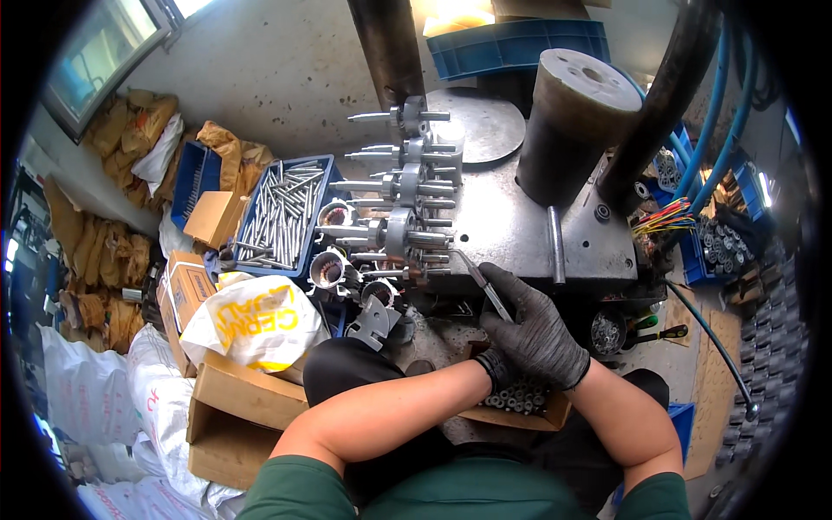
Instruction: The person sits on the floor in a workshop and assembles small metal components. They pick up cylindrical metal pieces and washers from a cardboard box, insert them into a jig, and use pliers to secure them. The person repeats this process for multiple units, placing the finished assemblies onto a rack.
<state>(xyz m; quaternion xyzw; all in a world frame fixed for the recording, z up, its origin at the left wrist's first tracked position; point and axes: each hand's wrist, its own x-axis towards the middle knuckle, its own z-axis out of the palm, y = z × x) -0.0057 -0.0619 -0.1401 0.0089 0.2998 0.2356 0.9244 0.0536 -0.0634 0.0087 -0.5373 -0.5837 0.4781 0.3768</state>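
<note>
Tool (pixel 497 300), slim, metal, bent-tipped, pinched in gloved right hand (pixel 537 331), tip just beside row of metal shafts (pixel 426 237) at left edge of worktop (pixel 507 232); left hand (pixel 497 367) mostly hidden beneath, grip impossible to tell.

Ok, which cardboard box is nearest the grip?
The cardboard box holding small metal parts, just below the right grip; others, like the open box at left, sit farther away.

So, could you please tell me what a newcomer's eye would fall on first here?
Probably the tall metal cylinder on the steel plate, right of centre. Next, perhaps, the row of shafted rotors at that plate's left edge, then, near centre, the right hand holding a bent-tipped metal tool.
</note>
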